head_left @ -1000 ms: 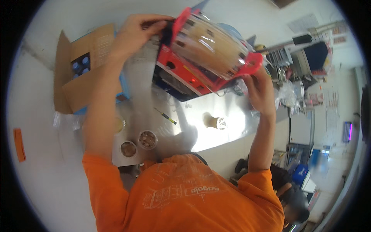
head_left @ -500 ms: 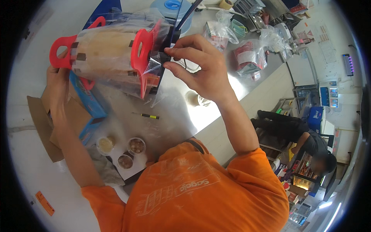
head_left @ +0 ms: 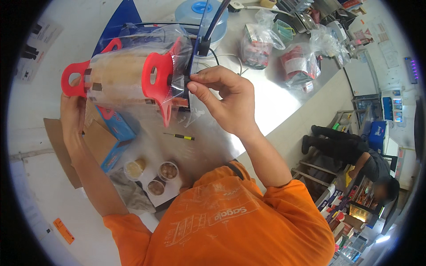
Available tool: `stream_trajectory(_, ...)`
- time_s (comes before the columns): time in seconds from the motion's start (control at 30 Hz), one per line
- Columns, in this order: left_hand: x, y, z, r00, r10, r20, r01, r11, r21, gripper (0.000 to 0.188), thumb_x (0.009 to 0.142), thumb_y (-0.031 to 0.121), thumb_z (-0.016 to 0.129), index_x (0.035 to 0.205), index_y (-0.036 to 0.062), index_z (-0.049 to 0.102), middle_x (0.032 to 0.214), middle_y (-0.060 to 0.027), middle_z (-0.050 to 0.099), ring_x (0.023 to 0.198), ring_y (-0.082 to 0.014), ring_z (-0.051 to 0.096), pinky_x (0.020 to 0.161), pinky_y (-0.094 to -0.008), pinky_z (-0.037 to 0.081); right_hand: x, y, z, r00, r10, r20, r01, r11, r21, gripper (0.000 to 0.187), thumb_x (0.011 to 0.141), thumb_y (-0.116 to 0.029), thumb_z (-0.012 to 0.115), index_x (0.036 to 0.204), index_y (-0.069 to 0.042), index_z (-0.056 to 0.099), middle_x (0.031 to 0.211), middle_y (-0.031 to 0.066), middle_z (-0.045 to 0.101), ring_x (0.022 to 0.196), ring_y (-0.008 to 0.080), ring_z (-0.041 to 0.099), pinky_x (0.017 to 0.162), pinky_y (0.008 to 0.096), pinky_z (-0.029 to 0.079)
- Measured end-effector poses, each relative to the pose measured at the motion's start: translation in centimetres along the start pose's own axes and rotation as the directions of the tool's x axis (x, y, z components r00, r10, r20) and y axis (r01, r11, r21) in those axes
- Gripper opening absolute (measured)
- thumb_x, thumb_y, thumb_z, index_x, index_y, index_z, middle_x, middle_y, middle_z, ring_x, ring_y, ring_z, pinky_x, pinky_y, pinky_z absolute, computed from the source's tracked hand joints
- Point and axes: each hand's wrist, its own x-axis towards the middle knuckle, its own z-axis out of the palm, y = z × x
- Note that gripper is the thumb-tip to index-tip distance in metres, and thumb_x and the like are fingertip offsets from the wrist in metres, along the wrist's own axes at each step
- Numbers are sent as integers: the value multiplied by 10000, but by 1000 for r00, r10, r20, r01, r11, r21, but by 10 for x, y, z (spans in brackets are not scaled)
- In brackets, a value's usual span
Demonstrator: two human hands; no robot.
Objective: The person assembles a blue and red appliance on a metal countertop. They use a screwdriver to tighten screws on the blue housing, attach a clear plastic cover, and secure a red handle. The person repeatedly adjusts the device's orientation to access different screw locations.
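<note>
A wide film roll (head_left: 117, 73), tan-looking under clear plastic, lies sideways at the upper left. At its left end is a red looped end piece (head_left: 74, 80), and a second red end piece (head_left: 156, 77) is at its right. My left hand (head_left: 73, 108) is closed on the left red piece from below, its fingertips partly hidden behind it. My right hand (head_left: 228, 97) pinches thumb and forefinger together at a small black part (head_left: 187, 82) beside an upright clear panel (head_left: 200, 42). The exact thing between those fingertips is hard to make out.
An open cardboard box (head_left: 95, 137) stands below the roll. A black-and-yellow screwdriver (head_left: 182, 136) lies on the metal table. Several lidded cups (head_left: 168, 170) sit near me. Bagged goods (head_left: 257, 46) and a blue water jug (head_left: 188, 13) stand farther back. Another person (head_left: 375, 164) is at the right.
The view has shifted slightly. The roll has turned a little, its right red piece tilting differently. My right finger and thumb have come together at the black part; they were apart before.
</note>
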Motion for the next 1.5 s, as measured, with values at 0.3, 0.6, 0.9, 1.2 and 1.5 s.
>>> stream_trajectory(0.3,-37,-66,-39,994,-6,109,-74,697,713,529,920,107,572,1403,24,373,1373,-115,441,1241,-215,472,1028,-338,390,-14,75,-5,977,131,167,-94,972,-213,1283,660,-451,843,1509,27,8,1521,336,165,1431,418,213,1160,452,223)
stream_trajectory(0.6,-91,-76,-32,934,-64,-351,253,813,524,504,903,83,534,1383,-1,406,1360,-94,470,1217,-201,464,1059,-328,329,-16,100,-1,976,-3,216,61,962,-265,1076,740,-247,745,1507,40,47,1511,354,182,1412,448,233,1142,419,292)
stream_trajectory(0.9,-154,-36,41,871,188,-455,78,860,505,604,971,382,545,1411,-3,391,1323,-154,522,1152,-234,543,980,-370,439,8,96,-1,916,49,397,63,962,-265,1035,751,-281,714,1525,-31,74,1434,429,242,1271,540,403,960,478,481)
stream_trajectory(1.2,-123,-25,108,802,166,-574,186,844,503,644,966,407,555,1433,1,374,1293,-152,548,1144,-228,558,976,-362,448,32,104,-36,830,8,558,53,994,-93,769,819,-298,667,1456,-76,300,1346,345,425,1048,465,594,810,443,537)
stream_trajectory(1.5,-9,114,116,857,-337,-389,486,780,394,679,966,427,559,1460,9,355,1249,-146,583,1137,-214,575,974,-346,458,203,208,-4,985,109,133,-132,974,185,190,905,-137,572,1000,24,604,850,199,654,822,354,646,750,431,487)
